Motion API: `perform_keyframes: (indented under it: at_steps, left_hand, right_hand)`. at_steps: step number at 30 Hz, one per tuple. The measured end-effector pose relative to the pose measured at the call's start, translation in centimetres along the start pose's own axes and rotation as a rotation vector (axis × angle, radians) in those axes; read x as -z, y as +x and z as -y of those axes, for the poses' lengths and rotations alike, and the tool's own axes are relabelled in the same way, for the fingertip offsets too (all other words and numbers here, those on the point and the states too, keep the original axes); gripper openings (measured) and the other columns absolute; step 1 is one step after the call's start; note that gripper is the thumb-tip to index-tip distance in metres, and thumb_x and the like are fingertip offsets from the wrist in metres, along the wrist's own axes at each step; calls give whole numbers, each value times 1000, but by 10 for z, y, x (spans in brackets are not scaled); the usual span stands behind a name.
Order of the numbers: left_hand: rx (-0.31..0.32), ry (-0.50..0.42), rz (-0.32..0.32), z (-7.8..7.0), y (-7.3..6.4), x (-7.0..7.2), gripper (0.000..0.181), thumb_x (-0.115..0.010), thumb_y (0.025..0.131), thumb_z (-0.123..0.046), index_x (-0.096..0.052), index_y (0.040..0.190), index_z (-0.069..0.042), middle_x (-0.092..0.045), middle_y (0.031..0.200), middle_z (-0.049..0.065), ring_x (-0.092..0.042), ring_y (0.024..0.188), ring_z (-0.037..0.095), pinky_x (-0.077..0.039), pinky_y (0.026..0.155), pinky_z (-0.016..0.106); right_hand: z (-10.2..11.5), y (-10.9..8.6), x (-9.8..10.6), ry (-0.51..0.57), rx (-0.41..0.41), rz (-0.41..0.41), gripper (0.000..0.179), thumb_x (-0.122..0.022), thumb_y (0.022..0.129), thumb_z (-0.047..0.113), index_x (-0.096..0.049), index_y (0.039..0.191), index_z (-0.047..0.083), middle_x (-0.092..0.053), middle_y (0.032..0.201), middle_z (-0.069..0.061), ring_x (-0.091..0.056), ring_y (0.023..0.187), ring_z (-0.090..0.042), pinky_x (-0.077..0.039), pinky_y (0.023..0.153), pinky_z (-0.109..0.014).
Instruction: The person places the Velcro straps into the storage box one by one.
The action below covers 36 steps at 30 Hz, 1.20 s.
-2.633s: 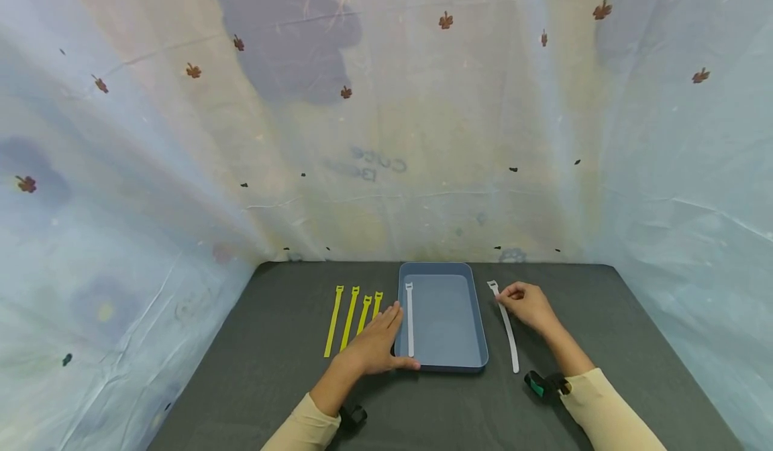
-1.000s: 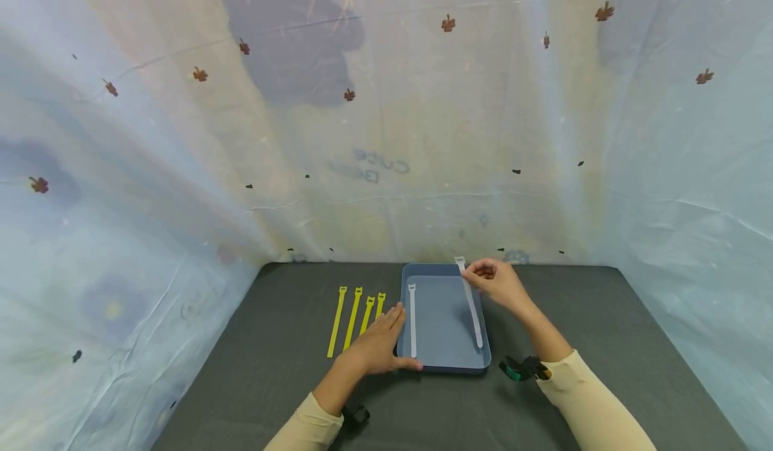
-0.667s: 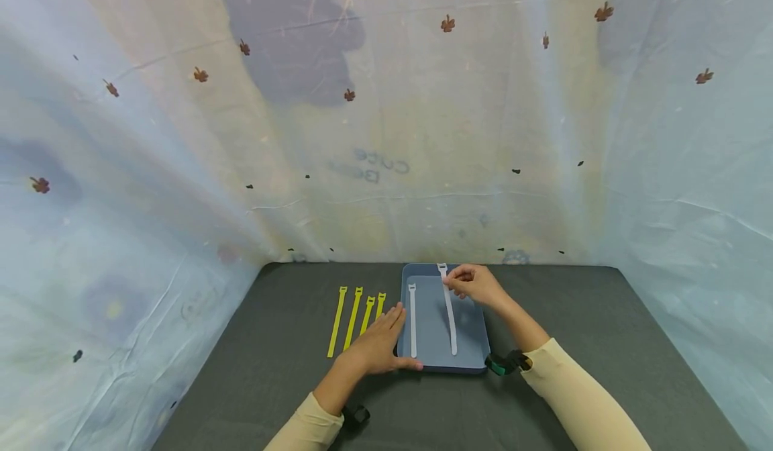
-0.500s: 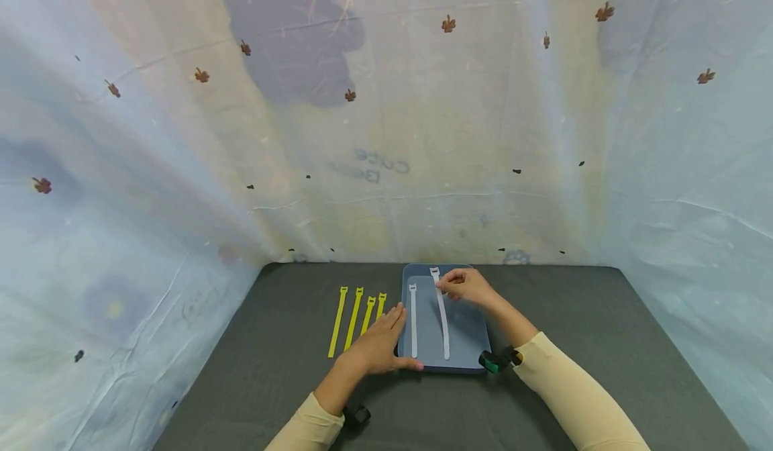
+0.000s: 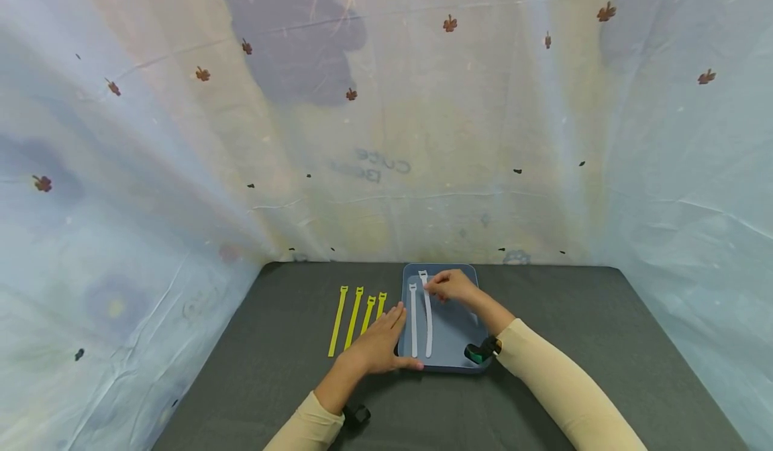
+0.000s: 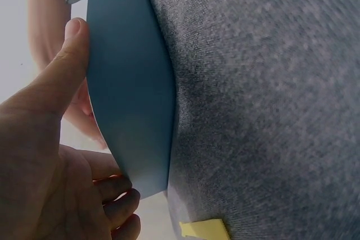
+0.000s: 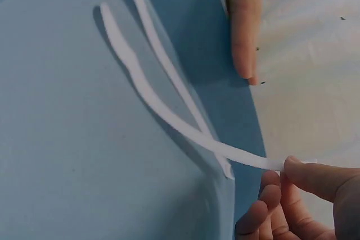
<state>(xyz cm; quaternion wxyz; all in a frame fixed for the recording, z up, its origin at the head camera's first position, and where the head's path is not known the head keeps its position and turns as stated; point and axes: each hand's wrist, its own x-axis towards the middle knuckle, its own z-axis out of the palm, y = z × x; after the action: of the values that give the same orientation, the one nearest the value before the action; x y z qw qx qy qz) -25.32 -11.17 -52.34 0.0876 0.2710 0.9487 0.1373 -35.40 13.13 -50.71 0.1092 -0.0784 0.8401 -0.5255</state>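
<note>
In the head view, a blue-grey tray (image 5: pixel 455 337) stands on the dark table. My left hand (image 5: pixel 376 347) rests against its left side, fingers straight, thumb along the near rim; the left wrist view shows that thumb (image 6: pixel 70 60) on the tray's wall (image 6: pixel 132 82). My right hand (image 5: pixel 455 286) is over the tray and pinches a white cable tie (image 5: pixel 428 323) just below its slotted head. The tie's tail hangs down into the tray. Just left of it, another white cable tie (image 5: pixel 413 323) lies in the tray; in the right wrist view the two cross.
Several yellow cable ties (image 5: pixel 338 320) lie side by side on the table (image 5: pixel 272 364) left of the tray; my left hand partly covers the nearest ones. A patterned sheet (image 5: pixel 386 135) hangs behind the table and at both sides.
My right hand has carried the white cable tie from the table right of the tray leftward over the tray, close to the other white one. The left hand has stayed put.
</note>
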Motion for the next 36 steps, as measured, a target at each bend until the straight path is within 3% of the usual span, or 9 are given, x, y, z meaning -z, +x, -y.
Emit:
perform_keyframes:
  at_steps: [9,17,36]
  left_hand:
    - [5,-7,12,0,1,3,125,-72,88,-77,-17,171,-2,-11,180,16,-17,165,32,-21,133,49]
    - [-4,-13,18,0,0,2,124,-71,88,-77,-17,171,-1,-12,179,18,-17,165,32,-22,132,50]
    - [1,-2,27,1,1,0,124,-69,89,-78,-15,172,-3,-9,180,17,-15,166,31,-20,133,50]
  right_hand:
    - [-4,7,-6,-12,-26,27,19,-75,103,17,-79,104,-1,-74,87,-12,-66,71,-20,-57,65,-32]
    - [-11,16,-14,-54,-60,-8,17,-75,103,18,-80,100,1,-73,84,-9,-64,68,-16,-57,63,-30]
    - [-17,22,-25,-114,-24,-53,16,-75,102,12,-80,95,-1,-74,80,-8,-62,64,-13,-52,56,-26]
